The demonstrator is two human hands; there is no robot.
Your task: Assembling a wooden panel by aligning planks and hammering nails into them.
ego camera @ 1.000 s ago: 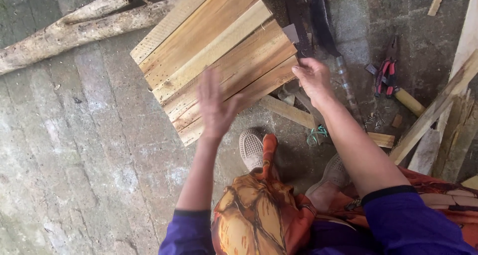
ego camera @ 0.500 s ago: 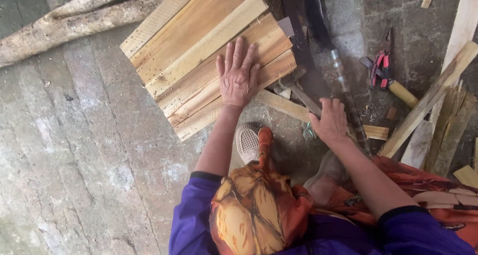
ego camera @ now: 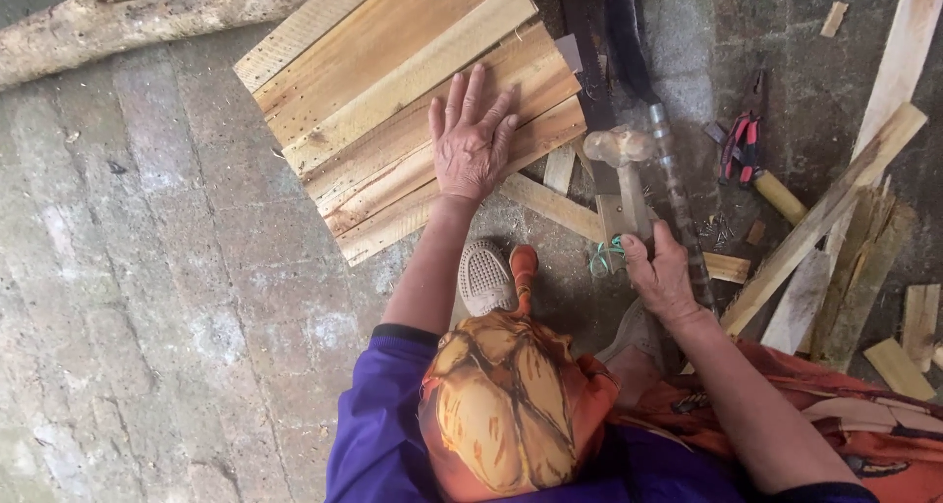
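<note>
Hammer now in the right hand, left hand flat on the boards.

Head view: half a second ago the right hand reached down beside the planks with nothing in it; now its fingers are closed around the wooden handle of the hammer, whose pale head stands just off the corner of the boards. The left hand, which a second ago was lifted, lies with fingers spread wide and straight, pressing the stacked planks on the stone floor. Red pliers lie apart, to the right.
</note>
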